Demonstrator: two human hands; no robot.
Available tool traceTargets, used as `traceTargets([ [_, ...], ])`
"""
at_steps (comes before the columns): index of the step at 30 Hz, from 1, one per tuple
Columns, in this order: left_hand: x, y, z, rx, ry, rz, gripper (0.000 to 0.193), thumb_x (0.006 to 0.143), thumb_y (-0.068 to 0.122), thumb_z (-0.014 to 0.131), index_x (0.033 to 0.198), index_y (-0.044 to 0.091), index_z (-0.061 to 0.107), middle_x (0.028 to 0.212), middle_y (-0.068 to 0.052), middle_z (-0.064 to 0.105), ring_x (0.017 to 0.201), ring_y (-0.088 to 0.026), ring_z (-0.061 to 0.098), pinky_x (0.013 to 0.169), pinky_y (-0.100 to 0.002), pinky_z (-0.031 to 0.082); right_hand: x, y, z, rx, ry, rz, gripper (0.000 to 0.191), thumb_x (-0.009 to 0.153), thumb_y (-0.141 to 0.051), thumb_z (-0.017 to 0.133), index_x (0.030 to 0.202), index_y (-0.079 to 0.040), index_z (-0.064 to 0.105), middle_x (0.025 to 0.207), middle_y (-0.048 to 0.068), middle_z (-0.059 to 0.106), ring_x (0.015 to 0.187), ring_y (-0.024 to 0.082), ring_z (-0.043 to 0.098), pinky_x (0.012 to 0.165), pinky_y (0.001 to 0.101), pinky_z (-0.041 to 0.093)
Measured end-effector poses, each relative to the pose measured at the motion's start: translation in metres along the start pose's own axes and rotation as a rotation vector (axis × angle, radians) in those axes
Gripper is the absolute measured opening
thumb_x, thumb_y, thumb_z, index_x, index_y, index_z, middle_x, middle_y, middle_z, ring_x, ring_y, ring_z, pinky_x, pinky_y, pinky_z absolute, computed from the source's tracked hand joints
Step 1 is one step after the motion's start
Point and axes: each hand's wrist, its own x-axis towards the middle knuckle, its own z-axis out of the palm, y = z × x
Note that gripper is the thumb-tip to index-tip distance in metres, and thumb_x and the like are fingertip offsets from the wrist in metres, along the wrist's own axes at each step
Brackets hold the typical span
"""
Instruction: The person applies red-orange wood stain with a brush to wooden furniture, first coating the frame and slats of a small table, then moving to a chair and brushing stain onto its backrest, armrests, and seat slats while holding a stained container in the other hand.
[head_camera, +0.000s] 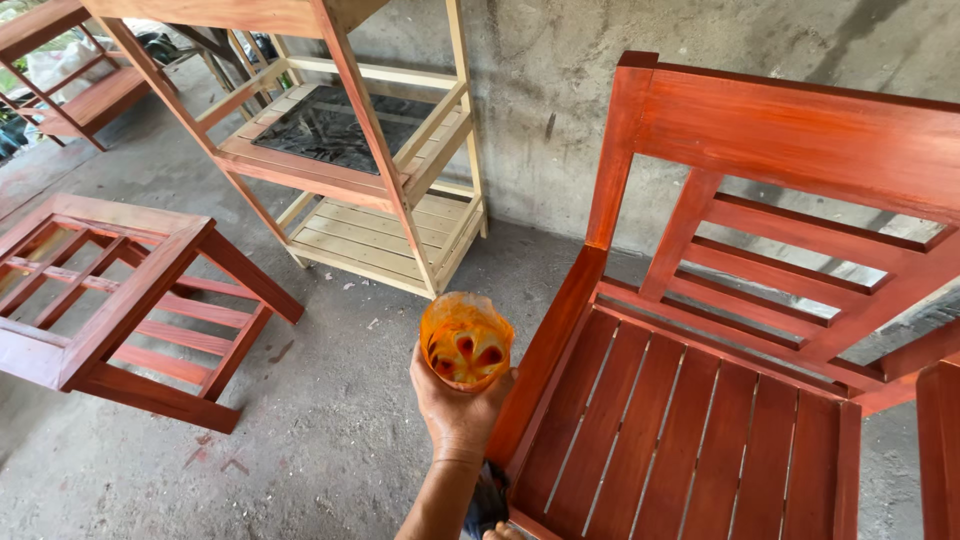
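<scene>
One view only, from the head camera. Left hand (457, 405) was wrapped around the lower part of a stain-smeared plastic cup (466, 340), fingers closed on it from below and behind, cup held up in the air just off the front-left corner of the red-stained bench (700, 420). Right hand (503, 532) barely showed at the bottom edge, near a dark cloth (488, 500); could not tell whether it was open or gripping.

Cup looked thin-walled and soft (walls orange with stain, so likely slick and apt to smear). Judged light, easy to crush if squeezed; best held low around the base with a gentle wrap and kept upright, since any liquid inside would slosh.

Around it: an upturned red table frame (130, 300) on the concrete floor (330, 420) to the left, and a half-stained shelf unit (370, 190) against the wall behind.
</scene>
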Motion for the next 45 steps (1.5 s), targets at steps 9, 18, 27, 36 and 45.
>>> traceTargets([
  [9, -0.010, 0.012, -0.011, -0.043, 0.014, -0.030, 0.116, 0.047, 0.026, 0.099, 0.143, 0.006, 0.038, 0.135, -0.016, 0.047, 0.126, -0.030, 0.054, 0.108, -0.040, 0.048, -0.004, -0.012, 0.002, 0.089, 0.003, 0.038, 0.019, 0.068, 0.007, 0.074, 0.074, -0.010, 0.069, 0.080, 0.007, 0.069, 0.078, 0.024, 0.072, 0.069, 0.0366, 0.057],
  [18, 0.008, 0.023, 0.025, -0.012, 0.019, 0.046, 0.117, 0.044, 0.028, 0.100, 0.140, 0.001, 0.040, 0.132, -0.017, 0.052, 0.124, -0.030, 0.055, 0.106, -0.040, 0.048, 0.010, -0.034, -0.046, 0.118, 0.071, -0.002, 0.018, 0.069, 0.008, 0.075, 0.073, -0.009, 0.070, 0.076, 0.006, 0.071, 0.073, 0.022, 0.073, 0.067, 0.0341, 0.057],
  [27, 0.042, 0.016, 0.128, -0.421, -0.175, -0.023, 0.112, 0.051, 0.029, 0.096, 0.142, 0.002, 0.037, 0.133, -0.015, 0.054, 0.125, -0.029, 0.059, 0.106, -0.038, 0.052, -0.008, -0.086, -0.237, -0.363, 0.813, -0.573, 0.019, 0.072, 0.006, 0.074, 0.081, -0.010, 0.068, 0.079, 0.005, 0.069, 0.074, 0.021, 0.071, 0.066, 0.0336, 0.056],
  [36, 0.065, 0.008, 0.209, -0.224, -0.357, 0.070, 0.113, 0.048, 0.027, 0.101, 0.139, 0.001, 0.039, 0.130, -0.018, 0.052, 0.122, -0.031, 0.058, 0.104, -0.041, 0.051, 0.057, -0.065, -0.332, -0.757, 0.625, -0.234, 0.018, 0.077, 0.003, 0.068, 0.084, -0.013, 0.060, 0.088, 0.005, 0.061, 0.081, 0.030, 0.066, 0.066, 0.0432, 0.050],
  [45, 0.083, -0.015, 0.241, -0.234, -0.472, -0.008, 0.118, 0.045, 0.019, 0.101, 0.141, 0.004, 0.034, 0.128, -0.017, 0.050, 0.121, -0.030, 0.059, 0.104, -0.042, 0.052, 0.082, -0.055, -0.367, -0.785, 0.623, -0.101, 0.020, 0.078, 0.002, 0.069, 0.086, -0.013, 0.060, 0.096, 0.004, 0.063, 0.084, 0.029, 0.069, 0.067, 0.0444, 0.052],
])
